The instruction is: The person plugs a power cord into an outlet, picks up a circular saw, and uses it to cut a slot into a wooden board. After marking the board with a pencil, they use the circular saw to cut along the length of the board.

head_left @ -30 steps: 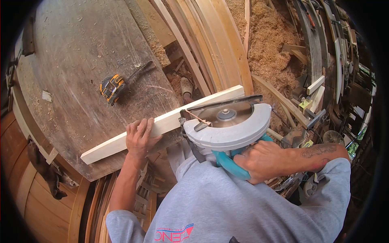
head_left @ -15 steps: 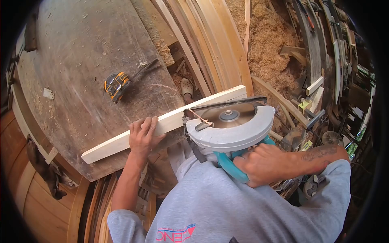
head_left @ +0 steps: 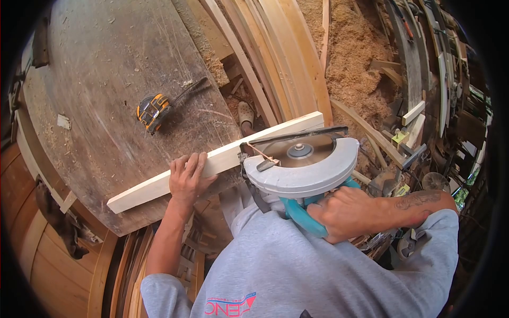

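A pale wooden batten (head_left: 143, 193) lies aslant over the near edge of the workbench, its right end sticking out past it. My left hand (head_left: 186, 177) presses on the batten with its fingers laid over the wood and the thumb toward the saw. In my right hand (head_left: 344, 212) is the teal handle of a circular saw (head_left: 313, 177), gripped firmly. The saw's grey guard faces me, and its round blade looks blurred. The saw's base plate sits along the right part of the batten. Where blade and wood meet is hidden.
A black and orange tape measure (head_left: 152, 113) rests on the brown workbench (head_left: 106, 79), beyond the batten. Long boards (head_left: 289, 58) stand to the right of the bench. Sawdust (head_left: 355, 63) and offcuts cover the ground there. A foot in a clog (head_left: 245, 113) shows below the bench edge.
Hardly anything differs. Both hands, the saw and the batten keep their places; the view has shifted very slightly.
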Action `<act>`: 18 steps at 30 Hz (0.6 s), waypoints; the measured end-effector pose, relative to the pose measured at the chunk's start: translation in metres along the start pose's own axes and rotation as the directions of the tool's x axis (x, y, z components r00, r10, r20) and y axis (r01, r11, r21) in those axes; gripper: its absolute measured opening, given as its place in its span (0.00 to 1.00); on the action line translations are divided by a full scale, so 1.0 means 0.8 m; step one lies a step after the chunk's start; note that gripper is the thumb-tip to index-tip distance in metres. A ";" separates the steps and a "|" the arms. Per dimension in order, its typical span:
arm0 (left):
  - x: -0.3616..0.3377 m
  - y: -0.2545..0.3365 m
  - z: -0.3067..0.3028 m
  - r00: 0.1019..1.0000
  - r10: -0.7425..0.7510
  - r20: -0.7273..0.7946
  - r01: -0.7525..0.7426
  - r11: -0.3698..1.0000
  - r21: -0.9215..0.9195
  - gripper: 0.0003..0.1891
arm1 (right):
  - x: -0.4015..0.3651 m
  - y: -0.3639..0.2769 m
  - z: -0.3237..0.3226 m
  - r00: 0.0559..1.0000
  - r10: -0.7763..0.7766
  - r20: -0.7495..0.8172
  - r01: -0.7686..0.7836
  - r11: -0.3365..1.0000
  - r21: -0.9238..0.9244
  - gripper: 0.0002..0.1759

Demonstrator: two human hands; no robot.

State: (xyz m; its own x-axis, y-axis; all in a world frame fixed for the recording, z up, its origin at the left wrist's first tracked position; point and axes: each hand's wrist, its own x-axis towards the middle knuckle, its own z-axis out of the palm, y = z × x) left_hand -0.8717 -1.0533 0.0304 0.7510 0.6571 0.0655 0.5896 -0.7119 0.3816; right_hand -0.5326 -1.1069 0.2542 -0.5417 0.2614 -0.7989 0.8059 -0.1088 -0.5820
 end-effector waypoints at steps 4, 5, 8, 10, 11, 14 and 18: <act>0.002 0.001 0.000 1.000 0.001 -0.004 -0.001 1.000 0.002 0.42 | 0.000 0.002 -0.001 1.000 -0.011 -0.003 0.011 1.000 0.004 0.12; 0.002 0.001 0.000 1.000 -0.001 -0.002 0.001 1.000 0.000 0.42 | 0.001 0.003 0.000 1.000 -0.007 0.010 0.007 1.000 0.009 0.12; 0.004 0.003 -0.005 0.999 -0.019 0.027 0.020 0.999 -0.032 0.40 | 0.002 0.005 0.000 1.000 -0.009 0.025 0.009 1.000 0.011 0.13; 0.003 0.003 -0.004 1.000 -0.019 0.024 0.020 0.999 -0.032 0.40 | 0.002 0.007 0.001 1.000 -0.015 0.028 0.015 1.000 0.008 0.13; 0.003 0.002 -0.003 1.000 -0.018 0.020 0.019 0.999 -0.033 0.40 | 0.002 0.007 0.002 1.000 -0.023 0.016 0.023 1.000 0.008 0.13; 0.002 0.002 -0.003 1.000 -0.018 0.020 0.018 0.999 -0.034 0.41 | 0.002 0.008 0.003 1.000 -0.026 0.012 0.026 1.000 0.003 0.13; 0.004 0.003 -0.005 1.000 -0.010 0.015 0.011 0.999 -0.031 0.41 | 0.002 0.011 0.005 0.999 -0.028 0.017 0.028 1.000 -0.009 0.13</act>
State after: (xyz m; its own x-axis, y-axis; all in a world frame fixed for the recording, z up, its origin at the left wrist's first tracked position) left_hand -0.8692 -1.0518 0.0349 0.7491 0.6607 0.0476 0.5882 -0.6966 0.4109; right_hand -0.5275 -1.1109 0.2472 -0.5682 0.2478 -0.7847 0.7924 -0.0926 -0.6030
